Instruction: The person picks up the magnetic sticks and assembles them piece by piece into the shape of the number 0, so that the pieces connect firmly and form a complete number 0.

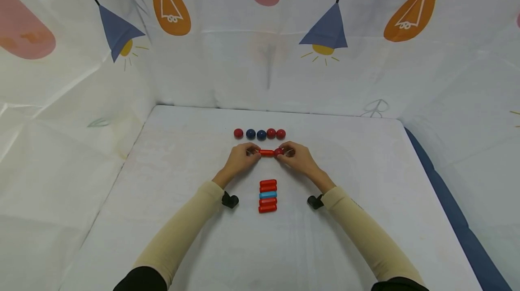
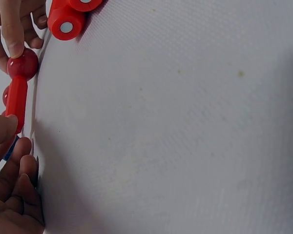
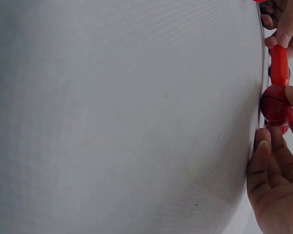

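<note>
Between my two hands, a red magnetic rod (image 1: 266, 153) lies end to end with a red ball (image 1: 278, 152), touching it. My left hand (image 1: 242, 157) pinches the rod's left end between thumb and fingers. On the other side my right hand (image 1: 298, 158) grips the ball with thumb and fingertips. In the left wrist view the rod (image 2: 17, 100) meets the ball (image 2: 23, 64) at its tip. The right wrist view has the ball (image 3: 277, 105) under the right thumb, with the rod (image 3: 279, 66) running to the left hand's fingers.
Behind the hands, a row of balls holds red ones (image 1: 238, 133) and two dark blue ones (image 1: 251, 134). Nearer me lies a stack of several red rods (image 1: 267, 202) with one light blue rod (image 1: 268, 195) among them. All rest on a white table (image 1: 195, 133) backed by patterned sheeting.
</note>
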Demonstrator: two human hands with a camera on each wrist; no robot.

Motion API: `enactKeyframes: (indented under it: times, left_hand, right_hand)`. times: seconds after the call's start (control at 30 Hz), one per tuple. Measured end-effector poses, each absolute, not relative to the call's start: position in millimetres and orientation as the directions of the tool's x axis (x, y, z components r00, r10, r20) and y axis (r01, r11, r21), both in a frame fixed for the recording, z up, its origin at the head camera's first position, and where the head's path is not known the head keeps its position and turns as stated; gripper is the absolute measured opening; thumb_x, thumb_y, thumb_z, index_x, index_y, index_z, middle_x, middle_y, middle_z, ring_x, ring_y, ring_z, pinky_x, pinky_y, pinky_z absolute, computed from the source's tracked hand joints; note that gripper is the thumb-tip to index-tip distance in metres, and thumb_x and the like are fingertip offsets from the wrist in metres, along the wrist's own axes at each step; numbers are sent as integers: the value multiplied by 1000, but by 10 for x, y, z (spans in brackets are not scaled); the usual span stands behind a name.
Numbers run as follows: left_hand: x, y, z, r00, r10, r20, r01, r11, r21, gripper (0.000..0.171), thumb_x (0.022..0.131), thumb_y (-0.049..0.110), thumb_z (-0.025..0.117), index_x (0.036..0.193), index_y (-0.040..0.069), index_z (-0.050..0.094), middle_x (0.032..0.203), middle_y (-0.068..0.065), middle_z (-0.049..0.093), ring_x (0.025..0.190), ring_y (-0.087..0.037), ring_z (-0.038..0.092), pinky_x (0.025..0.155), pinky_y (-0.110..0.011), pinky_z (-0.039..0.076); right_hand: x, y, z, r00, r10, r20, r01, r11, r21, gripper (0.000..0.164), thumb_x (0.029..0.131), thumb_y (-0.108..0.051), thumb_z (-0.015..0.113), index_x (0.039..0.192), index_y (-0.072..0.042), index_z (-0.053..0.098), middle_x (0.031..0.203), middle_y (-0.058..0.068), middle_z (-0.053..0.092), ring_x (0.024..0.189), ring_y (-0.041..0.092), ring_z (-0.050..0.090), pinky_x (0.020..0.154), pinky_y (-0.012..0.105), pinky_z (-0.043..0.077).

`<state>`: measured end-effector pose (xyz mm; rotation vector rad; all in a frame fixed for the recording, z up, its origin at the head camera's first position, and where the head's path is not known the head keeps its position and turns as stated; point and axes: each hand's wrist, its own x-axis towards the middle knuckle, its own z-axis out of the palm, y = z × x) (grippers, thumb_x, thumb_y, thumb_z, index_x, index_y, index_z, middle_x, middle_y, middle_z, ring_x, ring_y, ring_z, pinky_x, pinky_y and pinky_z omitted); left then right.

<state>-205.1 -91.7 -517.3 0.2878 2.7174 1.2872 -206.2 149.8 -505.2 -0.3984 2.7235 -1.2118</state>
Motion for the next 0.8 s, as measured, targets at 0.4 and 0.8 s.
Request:
enactKeyframes:
  times: [0.4,0.8]
  left_hand:
    - [-2039,-981,-5090,-981,192,-21,101,599,794,32,94,20,74,125,11,70,114,-8,72,97,-24,63,87,-36,55]
    - [-2176,-1195,-4940,-995,72,68,97,586,804,31,94,27,75,116,5,71,113,-11,71,96,-26,64,79,-34,55]
  right_hand:
    - [-2067,1514,-5070,-958,-283,-41,-159,648,-745,34,96,-22,74,126,-9,67,116,12,73,103,28,68,93,42,58]
    - [-2072,1516,-5073,-957,-288,-35,-164,638,-752,35,95,-22,74,126,-8,66,115,12,72,103,27,67,93,41,58]
